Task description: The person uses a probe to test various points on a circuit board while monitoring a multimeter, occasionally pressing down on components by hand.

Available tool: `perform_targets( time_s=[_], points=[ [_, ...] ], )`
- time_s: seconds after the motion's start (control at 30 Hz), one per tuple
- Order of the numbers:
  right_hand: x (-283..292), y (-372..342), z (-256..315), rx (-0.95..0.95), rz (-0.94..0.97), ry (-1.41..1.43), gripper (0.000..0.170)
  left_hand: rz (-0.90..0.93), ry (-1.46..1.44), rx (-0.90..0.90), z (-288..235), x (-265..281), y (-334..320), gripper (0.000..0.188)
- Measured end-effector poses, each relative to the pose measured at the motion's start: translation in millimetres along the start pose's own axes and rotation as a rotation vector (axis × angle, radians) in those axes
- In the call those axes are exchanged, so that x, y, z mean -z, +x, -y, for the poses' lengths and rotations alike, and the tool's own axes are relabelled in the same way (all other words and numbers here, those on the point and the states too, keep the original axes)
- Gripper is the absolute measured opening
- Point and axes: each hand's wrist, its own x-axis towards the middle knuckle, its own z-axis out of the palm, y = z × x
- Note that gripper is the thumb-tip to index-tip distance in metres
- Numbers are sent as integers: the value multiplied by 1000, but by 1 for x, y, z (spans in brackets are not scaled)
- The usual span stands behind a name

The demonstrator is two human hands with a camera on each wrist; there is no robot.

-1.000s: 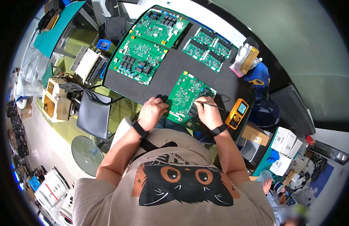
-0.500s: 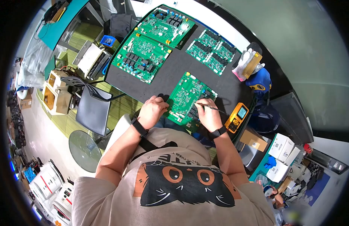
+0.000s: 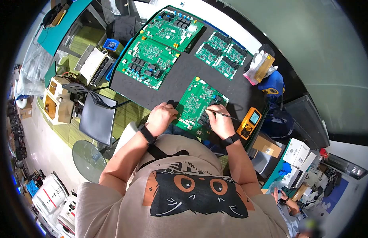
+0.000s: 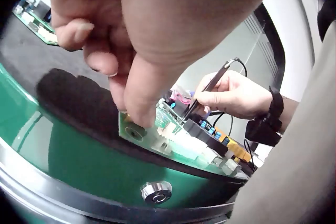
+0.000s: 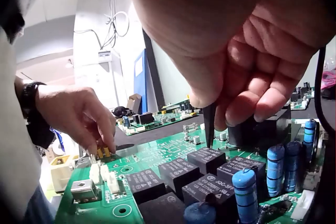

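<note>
Pinching the circuit board (image 3: 188, 104) at its left edge near the close corner, the left hand (image 3: 162, 118) is bringing thumb and fingers together there, while the right hand (image 3: 221, 121) is clamping its fingers round a dark pen-shaped tool (image 4: 214, 82) and aiming it down among the board's parts. The narrow tip is pointing just beyond a cluster of black blocks (image 5: 180, 174); whether it is actually touching the board is hard to say, with the hand crowding the close view. And the board is lying on the tabletop (image 3: 184, 65), directly in front of the person.

As for handling, the board is looking light, thin and stiff, probably a touch slippery on its glossy face and fragile wherever parts are standing up. Its bare edges and corners are offering the best hold, clear of the tall pieces.

Now the textures: matt black cubes are showing pale printing, smooth blue cylinders (image 5: 275, 169) are rising on end with dark bands, and white plastic connectors (image 5: 110, 182) are lining one side. Right of the board, a chunky yellow meter (image 3: 249, 123) is lying screen-up; beyond it to the left, two more green boards (image 3: 148, 59) are resting flat.
</note>
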Motion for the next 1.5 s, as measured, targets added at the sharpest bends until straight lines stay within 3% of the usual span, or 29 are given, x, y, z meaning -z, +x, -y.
perform_targets(
  time_s=[0.27, 0.47, 0.67, 0.8, 1.5],
  points=[
    [15, 9, 13, -57, -50, 60, 7, -40, 0, -10, 0, -3, -4, 21],
    [40, 31, 2, 75, 214, 62, 5, -41, -29, 3, -4, -3, -11, 21],
    [37, 39, -8, 133, 281, 45, 5, -53, -16, -23, -1, -4, -12, 24],
    [31, 42, -16, 184, 284, 2, 5, -25, 17, -31, 4, -3, -6, 25],
    [11, 9, -2, 6, 53, -23, 6, -27, 5, -31, 5, -4, -7, 24]
  ],
)
